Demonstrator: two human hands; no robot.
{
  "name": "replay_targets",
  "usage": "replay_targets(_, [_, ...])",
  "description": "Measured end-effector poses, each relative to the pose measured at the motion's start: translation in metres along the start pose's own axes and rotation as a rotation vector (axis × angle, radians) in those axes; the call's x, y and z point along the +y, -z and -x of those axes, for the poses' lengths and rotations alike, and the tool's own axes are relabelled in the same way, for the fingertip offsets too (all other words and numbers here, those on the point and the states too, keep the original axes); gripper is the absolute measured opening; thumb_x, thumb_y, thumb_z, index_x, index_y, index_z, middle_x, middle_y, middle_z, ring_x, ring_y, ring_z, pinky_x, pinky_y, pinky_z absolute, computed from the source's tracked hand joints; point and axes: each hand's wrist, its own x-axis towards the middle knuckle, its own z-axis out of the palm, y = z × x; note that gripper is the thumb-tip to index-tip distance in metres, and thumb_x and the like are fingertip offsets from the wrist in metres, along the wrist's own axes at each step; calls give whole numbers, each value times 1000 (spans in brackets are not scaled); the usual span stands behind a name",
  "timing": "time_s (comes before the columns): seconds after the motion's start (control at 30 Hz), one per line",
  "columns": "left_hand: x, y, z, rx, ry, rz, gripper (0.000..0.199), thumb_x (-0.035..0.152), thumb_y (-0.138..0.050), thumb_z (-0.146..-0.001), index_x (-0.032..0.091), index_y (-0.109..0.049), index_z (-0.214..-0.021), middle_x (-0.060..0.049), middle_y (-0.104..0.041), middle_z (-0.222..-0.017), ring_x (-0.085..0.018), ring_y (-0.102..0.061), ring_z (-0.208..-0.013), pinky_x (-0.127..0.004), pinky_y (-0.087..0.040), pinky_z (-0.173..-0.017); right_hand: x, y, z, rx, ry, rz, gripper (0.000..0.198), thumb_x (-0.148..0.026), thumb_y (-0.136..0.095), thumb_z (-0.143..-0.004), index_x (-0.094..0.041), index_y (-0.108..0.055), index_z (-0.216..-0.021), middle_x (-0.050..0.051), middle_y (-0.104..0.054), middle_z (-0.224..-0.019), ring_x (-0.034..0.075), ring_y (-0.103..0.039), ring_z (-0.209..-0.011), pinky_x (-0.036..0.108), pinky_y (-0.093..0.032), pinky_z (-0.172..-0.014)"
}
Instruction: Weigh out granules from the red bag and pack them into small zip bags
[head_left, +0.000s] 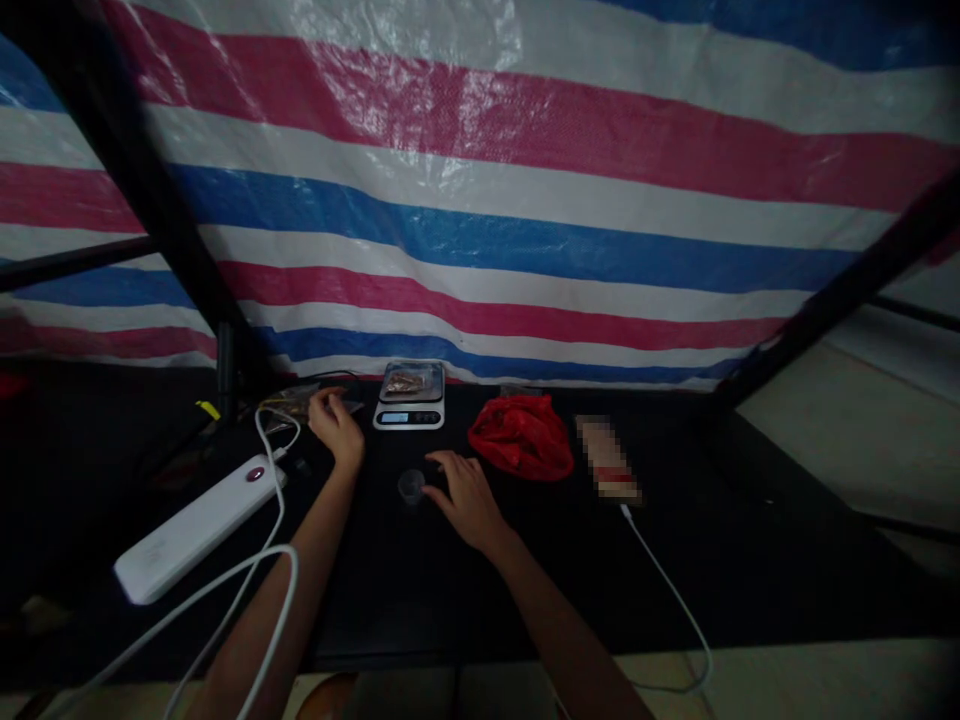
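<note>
My left hand (335, 428) is at the clear plastic bag (296, 403) on the black table, left of the scale. Its fingers are curled in, and whatever they may hold is hidden. My right hand (466, 497) rests with thumb and forefinger apart, beside a small clear plastic cup (411, 486). The thumb tip is close to the cup's rim; I cannot tell if it touches. Behind both hands stands a white digital scale (409, 418) with a lit display. On its pan lies a clear bag or tray with brownish small pieces (405, 383).
A crumpled red plastic bag (523, 437) lies right of my right hand. Farther right is a blurred-out phone-like object (607, 460) on a white cable. A white power bank (196, 528) with looping cable lies at left. Striped sheeting (480, 230) hangs behind the table.
</note>
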Motion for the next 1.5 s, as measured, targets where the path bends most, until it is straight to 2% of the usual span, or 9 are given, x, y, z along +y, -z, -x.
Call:
replay_targets(0.2, [0, -14, -2, -24, 45, 92, 21, 25, -34, -83, 15, -52, -83, -1, -56, -73, -13, -53, -71, -25, -41, -70, 8, -2, -4, 50, -47, 27, 19, -19, -43, -84, -23, -50, -102, 2, -58, -101, 16, -52, -93, 31, -35, -81])
replay_targets(0.53, [-4, -21, -4, -117, 143, 168, 19, 26, -36, -82, 16, -52, -86, 2, -54, -61, -11, -55, -59, -22, -42, -62, 9, -8, -6, -11, -11, 100, 22, -13, -40, -83, -24, -55, -94, 2, -61, -96, 16, -54, -90, 32, -37, -79])
replay_targets(0.67, [-7, -21, -4, -119, 162, 190, 20, 29, -37, -82, 16, -52, -85, 2, -54, -59, -11, -55, -57, -22, -42, -60, 17, -13, -6, 76, -93, -61, 22, -14, -38, -83, -24, -56, -92, 2, -60, -93, 15, -55, -88, 30, -40, -78])
replay_targets(0.8, [-9, -21, -4, -133, 179, 206, 20, 30, -37, -81, 17, -53, -85, 2, -54, -59, -12, -55, -57, -23, -42, -60, 24, -22, -10, 156, -217, -237, 20, -17, -38, -82, -22, -57, -85, 1, -60, -79, 15, -57, -72, 25, -44, -64])
replay_targets(0.93, [-7, -20, -4, -159, 195, 200, 20, 29, -37, -81, 19, -54, -85, 2, -54, -59, -13, -55, -57, -23, -42, -60, 24, -31, -35, 207, -232, -221, 19, -18, -40, -79, -21, -56, -90, 1, -59, -74, 14, -56, -61, 26, -45, -59])
replay_targets(1.03, [-4, -17, -4, -173, 186, 187, 19, 28, -37, -81, 19, -54, -84, 2, -54, -58, -14, -55, -58, -24, -42, -62, 19, -38, -70, 373, -252, -123, 29, -23, -41, -79, -18, -47, -107, 6, -58, -85, 16, -57, -67, 29, -47, -63])
replay_targets(1.13, [-3, -15, -6, -191, 171, 172, 18, 27, -37, -81, 20, -54, -83, 2, -54, -58, -14, -55, -58, -25, -41, -62, 17, -45, -108, 475, -307, 19, 34, -29, -42, -79, -15, -45, -109, 11, -58, -91, 21, -60, -75, 31, -47, -62])
replay_targets(1.3, [-1, -14, -4, -227, 160, 138, 19, 28, -36, -81, 21, -53, -85, 2, -56, -59, -15, -56, -58, -24, -41, -59, 32, -48, -148, 450, -312, 32, 17, -32, -47, -75, -20, -56, -85, 8, -63, -71, 21, -62, -63, 28, -44, -51])
replay_targets(1.5, [6, -17, 3, -335, 104, 87, 21, 28, -33, -84, 22, -52, -85, 1, -56, -61, -16, -55, -62, -27, -41, -62, 51, -37, -152, 286, -364, -209, 22, -36, -42, -75, -20, -56, -71, 1, -62, -60, 15, -58, -39, 24, -41, -38])
